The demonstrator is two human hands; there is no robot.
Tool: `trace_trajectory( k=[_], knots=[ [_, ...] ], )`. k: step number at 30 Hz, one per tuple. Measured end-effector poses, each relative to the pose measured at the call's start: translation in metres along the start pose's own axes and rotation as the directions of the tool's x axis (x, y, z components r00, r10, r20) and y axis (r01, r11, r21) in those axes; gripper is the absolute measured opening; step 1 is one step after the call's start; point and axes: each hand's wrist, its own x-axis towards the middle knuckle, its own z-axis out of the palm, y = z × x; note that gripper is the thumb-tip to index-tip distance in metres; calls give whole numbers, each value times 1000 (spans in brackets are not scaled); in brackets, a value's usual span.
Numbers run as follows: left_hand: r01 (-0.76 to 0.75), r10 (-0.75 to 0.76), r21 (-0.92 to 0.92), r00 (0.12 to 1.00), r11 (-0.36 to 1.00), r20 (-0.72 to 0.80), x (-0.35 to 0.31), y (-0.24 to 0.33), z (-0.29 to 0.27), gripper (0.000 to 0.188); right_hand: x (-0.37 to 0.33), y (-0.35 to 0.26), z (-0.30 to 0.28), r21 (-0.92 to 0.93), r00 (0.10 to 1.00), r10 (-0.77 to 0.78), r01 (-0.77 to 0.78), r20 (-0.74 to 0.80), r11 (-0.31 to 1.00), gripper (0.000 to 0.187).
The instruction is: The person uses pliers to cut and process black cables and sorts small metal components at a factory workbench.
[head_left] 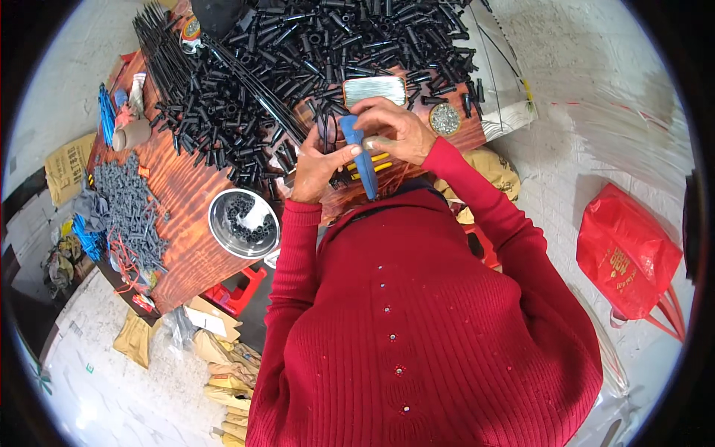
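Observation:
Both hands are at the table's near edge, close around a blue tapered tool [363, 167] whose narrow end points toward me. My left hand [316, 167] is closed, its thumb pressed against the tool's left side. Bent fingers and the thumb of my right hand [398, 134] close on the tool's wide upper part. A thin black loop [322, 128] shows by my left fingertips; what it belongs to is hidden. Yellow handles [380, 162] lie just behind the tool. Beyond my right hand sits a shallow box of thin silvery pins [375, 89].
Black tubular parts [298, 56] are heaped across the back, with long black rods [160, 56] at left. Grey small parts [128, 205] pile at the left edge. A metal bowl [244, 223] holds black rings. A round tin [445, 118] and a red bag [625, 249] are at right.

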Motion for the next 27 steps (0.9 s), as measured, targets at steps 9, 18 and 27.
trace_trajectory(
  k=[9,18,27],
  knots=[
    [108,-104,-81,993,991,51,-8,-22,-5,56,-3,8,10,-42,998,-47,49,28,998,30],
    [149,-148,2,986,989,77,3,-20,-25,41,0,15,-3,-70,995,1,6,96,998,29],
    [50,-30,80,972,996,-234,41,-51,-33,27,4,73,4,249,954,243,-196,-177,949,27]
  ],
)
